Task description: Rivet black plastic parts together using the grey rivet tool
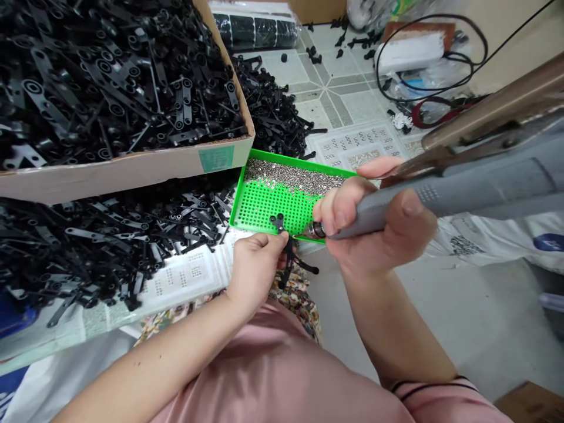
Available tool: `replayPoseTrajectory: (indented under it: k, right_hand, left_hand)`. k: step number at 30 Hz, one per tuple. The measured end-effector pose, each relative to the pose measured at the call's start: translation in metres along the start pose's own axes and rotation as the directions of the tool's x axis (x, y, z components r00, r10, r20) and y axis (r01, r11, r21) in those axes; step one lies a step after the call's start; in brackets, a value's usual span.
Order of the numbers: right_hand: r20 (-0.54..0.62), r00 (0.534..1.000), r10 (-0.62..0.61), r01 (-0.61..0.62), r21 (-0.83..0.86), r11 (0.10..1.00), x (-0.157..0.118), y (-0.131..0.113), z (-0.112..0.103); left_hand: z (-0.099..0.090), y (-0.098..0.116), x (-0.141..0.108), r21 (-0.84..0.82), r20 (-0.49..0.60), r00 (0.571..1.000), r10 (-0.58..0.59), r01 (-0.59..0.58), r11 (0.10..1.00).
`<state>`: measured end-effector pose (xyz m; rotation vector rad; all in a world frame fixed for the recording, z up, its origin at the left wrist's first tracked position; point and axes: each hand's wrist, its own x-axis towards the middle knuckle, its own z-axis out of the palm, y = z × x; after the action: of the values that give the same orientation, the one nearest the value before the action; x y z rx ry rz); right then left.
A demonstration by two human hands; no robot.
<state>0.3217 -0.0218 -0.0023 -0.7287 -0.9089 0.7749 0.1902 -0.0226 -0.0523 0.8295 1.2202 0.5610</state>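
My left hand (258, 261) pinches a black plastic bracket (288, 249) with several arms, at the near edge of a green perforated tray (251, 223). Small silver screws (291, 176) lie heaped along the tray's far side. My right hand (370, 223) is wrapped round a grey electric screwdriver (405, 202), which slants down from the upper right. Its bit points left, close to the bracket and just over the tray's near rim. Whether the bit touches the bracket I cannot tell.
A cardboard box (132, 167) full of black plastic parts stands at the upper left. More loose black parts (110, 235) are piled in front of it and beside it. At the upper right lie a black cable (478, 64) and plastic bags. A tabletop (326, 64) carries scattered small parts.
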Motion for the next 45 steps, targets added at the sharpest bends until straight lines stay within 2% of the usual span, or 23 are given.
replayPoseTrajectory:
  k: [9,14,23,36,45]
  right_hand:
    - [-0.059,0.998,0.019,-0.023,-0.068,0.997,-0.004,0.002,0.005]
    - [-0.089,0.995,0.043,-0.047,-0.047,0.998,-0.006,0.003,0.007]
    - [-0.019,0.998,0.064,-0.065,-0.064,0.996,-0.009,0.002,0.008]
    - [-0.027,0.999,-0.027,0.025,-0.097,0.995,-0.010,-0.002,0.009]
    - [-0.030,1.000,-0.004,0.001,-0.094,0.996,-0.012,0.000,0.010]
  left_hand:
    - [-0.001,-0.003,0.001,0.026,0.012,1.000,0.005,-0.005,1.000]
    - [-0.002,-0.005,0.002,0.020,0.021,1.000,0.023,-0.024,1.000]
    - [-0.001,-0.002,0.001,0.019,0.028,0.999,0.036,-0.037,0.999]
    - [0.000,-0.005,0.002,0.004,0.027,0.998,0.058,-0.058,0.998]
    - [0.001,-0.003,0.002,-0.015,0.028,0.999,0.040,-0.039,0.999]
